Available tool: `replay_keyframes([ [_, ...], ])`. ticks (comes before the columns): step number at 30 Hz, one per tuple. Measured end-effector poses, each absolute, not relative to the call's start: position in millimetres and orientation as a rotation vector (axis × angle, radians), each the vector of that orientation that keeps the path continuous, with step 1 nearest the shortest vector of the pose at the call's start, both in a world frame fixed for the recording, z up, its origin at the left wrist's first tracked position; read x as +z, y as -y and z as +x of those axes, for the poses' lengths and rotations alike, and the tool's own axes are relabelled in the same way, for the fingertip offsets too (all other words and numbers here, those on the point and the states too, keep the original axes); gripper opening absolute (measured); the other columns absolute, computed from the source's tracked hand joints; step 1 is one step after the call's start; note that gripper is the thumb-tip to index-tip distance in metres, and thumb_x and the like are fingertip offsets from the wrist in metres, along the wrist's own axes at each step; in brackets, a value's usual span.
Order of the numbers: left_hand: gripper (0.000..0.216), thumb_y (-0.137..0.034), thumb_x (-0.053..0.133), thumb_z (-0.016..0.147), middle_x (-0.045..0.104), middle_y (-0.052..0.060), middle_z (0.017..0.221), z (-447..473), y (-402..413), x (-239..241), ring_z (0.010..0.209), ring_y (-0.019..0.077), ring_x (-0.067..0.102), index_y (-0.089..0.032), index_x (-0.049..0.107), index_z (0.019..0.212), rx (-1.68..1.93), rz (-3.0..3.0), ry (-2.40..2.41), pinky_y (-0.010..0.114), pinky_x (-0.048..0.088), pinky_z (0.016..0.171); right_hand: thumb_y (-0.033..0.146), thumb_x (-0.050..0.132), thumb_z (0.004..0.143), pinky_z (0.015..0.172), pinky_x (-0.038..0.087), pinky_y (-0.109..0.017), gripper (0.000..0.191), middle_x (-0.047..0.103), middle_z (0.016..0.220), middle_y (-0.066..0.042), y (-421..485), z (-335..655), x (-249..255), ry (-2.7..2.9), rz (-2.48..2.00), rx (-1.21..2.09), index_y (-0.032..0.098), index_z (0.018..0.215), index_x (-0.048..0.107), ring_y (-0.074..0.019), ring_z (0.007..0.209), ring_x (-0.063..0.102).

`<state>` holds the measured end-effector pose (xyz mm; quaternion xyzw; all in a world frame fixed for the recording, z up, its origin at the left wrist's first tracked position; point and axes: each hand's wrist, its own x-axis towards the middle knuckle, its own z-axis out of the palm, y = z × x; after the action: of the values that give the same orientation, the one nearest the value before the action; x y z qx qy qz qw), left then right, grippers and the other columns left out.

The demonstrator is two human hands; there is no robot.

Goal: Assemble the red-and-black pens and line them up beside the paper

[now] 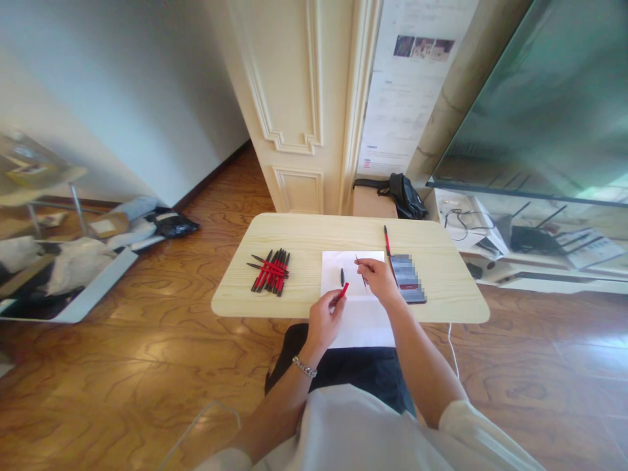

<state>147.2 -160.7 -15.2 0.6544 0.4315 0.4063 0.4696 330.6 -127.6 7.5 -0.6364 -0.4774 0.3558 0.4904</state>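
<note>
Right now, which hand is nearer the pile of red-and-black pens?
Left: the left hand is right of the pen pile, closer to the body; the right hand is farther right, partly over the white paper.

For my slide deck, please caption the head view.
Left hand holds a red pen part, right hand a thin rod, over white paper; pens lie piled at left.

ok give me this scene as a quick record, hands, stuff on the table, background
left hand: holds a red pen barrel
right hand: pinches a thin rod, probably a refill
paper: white sheet below both hands, overhanging the near table edge
on paper: small black pen part
left side: heap of red-and-black pens, some crossing others
right side: lone pen beside a flat device, face pixelated
surface: pale table
background: black bag
</note>
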Motion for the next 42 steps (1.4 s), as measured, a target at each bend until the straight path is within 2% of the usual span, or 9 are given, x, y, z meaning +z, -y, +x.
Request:
replay_keyframes([
  [2,0.027,-0.037,0.052,0.089,0.07,0.007,0.101,149,161,-15,0.09,0.0186,0.067,-0.019,0.063,0.106,0.979,1.634,-1.054,0.032,0.053,0.084,0.038,0.055,0.082,0.054,0.041,-0.025,0.027,0.065,0.08,-0.004,136,328,20,1.028,-1.346,0.884,0.017,0.099,0.061,-0.0122,0.061,0.054],
  [6,0.026,-0.035,0.051,0.09,0.07,0.007,0.102,153,161,-15,0.089,0.0181,0.066,-0.019,0.063,0.107,0.96,1.694,-1.06,0.032,0.052,0.086,0.04,0.059,0.081,0.055,0.042,-0.024,0.025,0.064,0.084,-0.005,150,320,40,0.924,-1.165,0.89,0.019,0.093,0.056,-0.0115,0.063,0.053],
  [18,0.025,-0.034,0.052,0.089,0.071,0.007,0.1,150,164,-14,0.088,0.0184,0.067,-0.02,0.065,0.105,0.985,1.704,-1.072,0.032,0.053,0.084,0.042,0.058,0.081,0.051,0.04,-0.025,0.026,0.066,0.085,-0.008,152,315,38,0.966,-1.26,0.826,0.018,0.092,0.056,-0.0126,0.062,0.053],
  [26,0.026,-0.035,0.055,0.087,0.071,0.007,0.099,152,163,-16,0.087,0.0188,0.067,-0.02,0.066,0.104,0.979,1.662,-1.069,0.033,0.054,0.082,0.045,0.059,0.079,0.056,0.041,-0.025,0.028,0.066,0.078,-0.004,164,306,22,1.141,-1.426,0.849,0.017,0.083,0.064,-0.0142,0.066,0.055],
  [34,0.027,-0.036,0.055,0.087,0.071,0.006,0.099,151,164,-16,0.086,0.0187,0.067,-0.02,0.066,0.105,0.967,1.639,-1.047,0.032,0.054,0.081,0.047,0.06,0.078,0.054,0.041,-0.025,0.03,0.063,0.069,-0.002,164,306,15,1.122,-1.436,0.861,0.017,0.082,0.064,-0.013,0.059,0.052],
  [42,0.027,-0.036,0.055,0.087,0.071,0.007,0.101,150,162,-15,0.088,0.0191,0.067,-0.021,0.066,0.106,0.967,1.618,-1.027,0.032,0.054,0.082,0.045,0.06,0.078,0.055,0.041,-0.025,0.027,0.063,0.07,-0.002,165,305,16,1.121,-1.42,0.854,0.018,0.08,0.063,-0.0129,0.06,0.053],
])
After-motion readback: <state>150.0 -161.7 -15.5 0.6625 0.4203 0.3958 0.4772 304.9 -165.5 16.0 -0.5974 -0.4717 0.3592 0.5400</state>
